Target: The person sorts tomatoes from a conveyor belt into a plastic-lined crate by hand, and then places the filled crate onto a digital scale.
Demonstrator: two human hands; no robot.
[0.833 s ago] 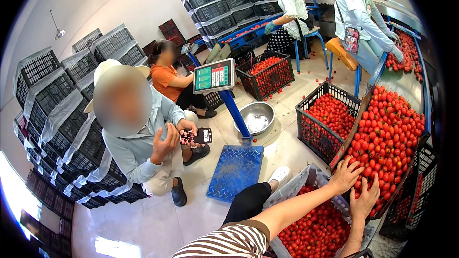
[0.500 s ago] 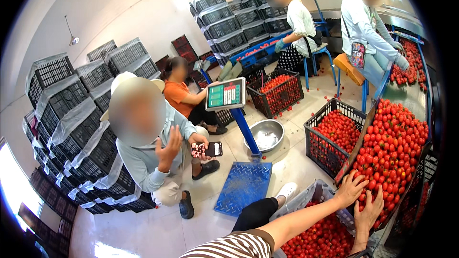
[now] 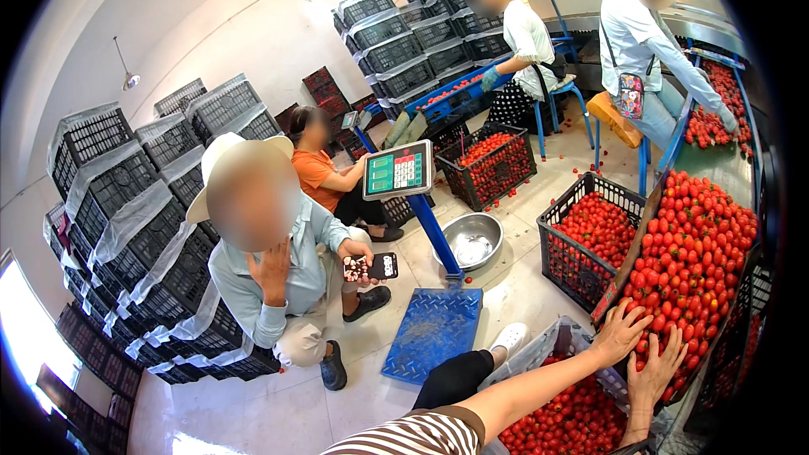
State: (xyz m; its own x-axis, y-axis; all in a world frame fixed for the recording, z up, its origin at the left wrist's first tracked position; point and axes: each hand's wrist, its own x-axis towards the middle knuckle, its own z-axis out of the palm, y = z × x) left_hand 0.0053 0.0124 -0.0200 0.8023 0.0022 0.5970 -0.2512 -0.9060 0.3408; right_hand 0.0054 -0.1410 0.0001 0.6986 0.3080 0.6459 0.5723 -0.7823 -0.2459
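My left hand (image 3: 619,339) rests on the lower near edge of a sloping heap of small red cherry tomatoes (image 3: 687,261), its fingers spread apart. Right beside it, my right hand (image 3: 656,371) touches the same heap with fingers stretched upward. Neither hand grips anything. The heap lies on a tray at the lower end of a sorting line (image 3: 716,160). Below my forearms stands a lined crate (image 3: 577,339) partly filled with cherry tomatoes (image 3: 560,413).
Left of the heap stands a black crate (image 3: 552,253) of tomatoes. Beyond are a metal bowl (image 3: 472,240), another full crate (image 3: 484,190) and a blue platform scale (image 3: 434,333). A person in a hat (image 3: 270,270) holds a phone (image 3: 371,266). Stacked crates (image 3: 135,227) rise at left.
The hatted person's raised hand has moved in toward the chin. At the far right, a worker's gloved hands have shifted over the tomatoes. My own hands stay nearly in place.
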